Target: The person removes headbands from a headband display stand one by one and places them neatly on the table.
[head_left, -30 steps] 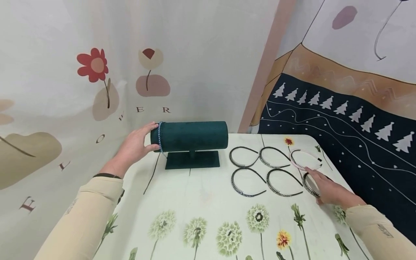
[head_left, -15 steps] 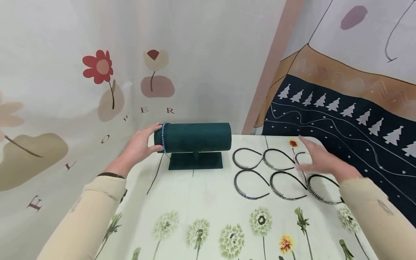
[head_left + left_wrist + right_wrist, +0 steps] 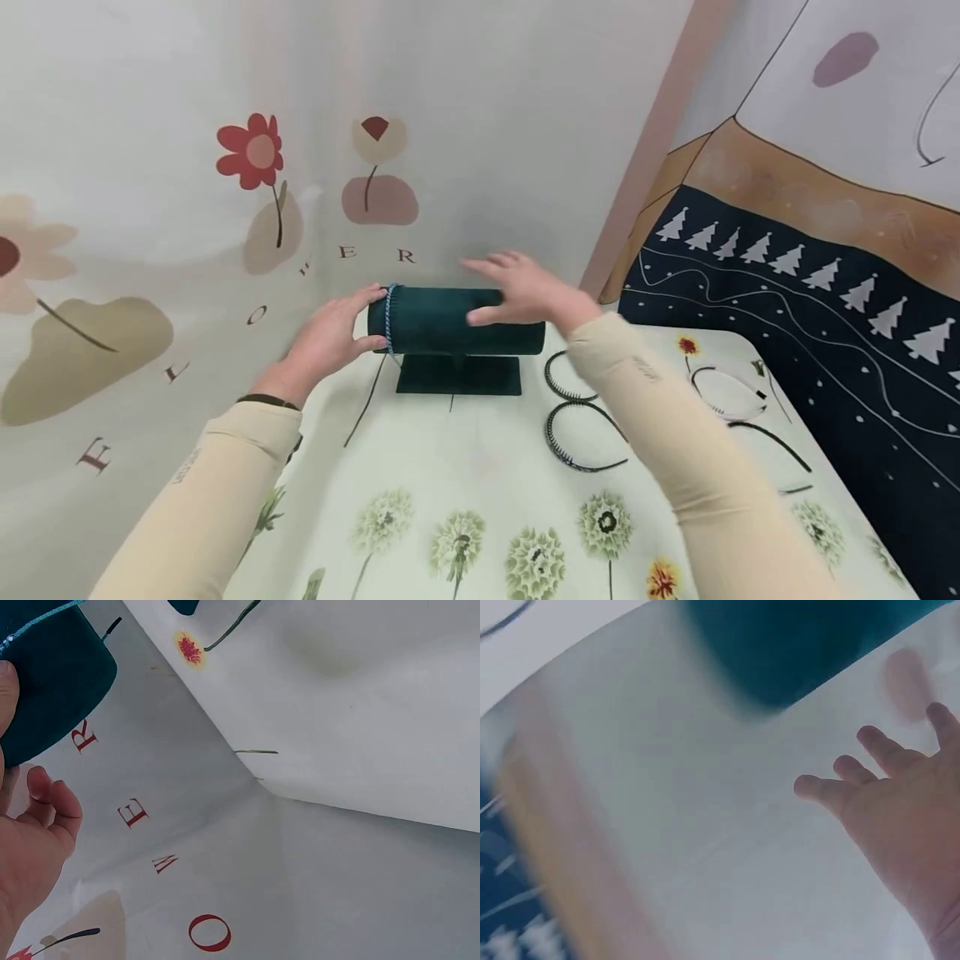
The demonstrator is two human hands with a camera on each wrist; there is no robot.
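Note:
A dark green padded headband stand stands at the back of the table, its horizontal roll above a flat base. A blue twisted headband is around the roll near its left end. My left hand grips that end, thumb in front and fingers over the top, beside the blue headband. In the left wrist view the stand's end shows against the fingers. My right hand hovers at the right half of the roll, fingers spread and holding nothing; whether it touches the roll cannot be told. Its extended fingers also show in the right wrist view.
Black toothed headbands lie right of the stand, an upper one and a lower one. A pale pink headband and a dark one lie further right; my right sleeve covers the middle. Curtains hang behind the table.
My right hand has left the headbands at the right, risen and swept left to the roll with nothing in it. My left hand keeps its grip on the stand. The view has shifted slightly.

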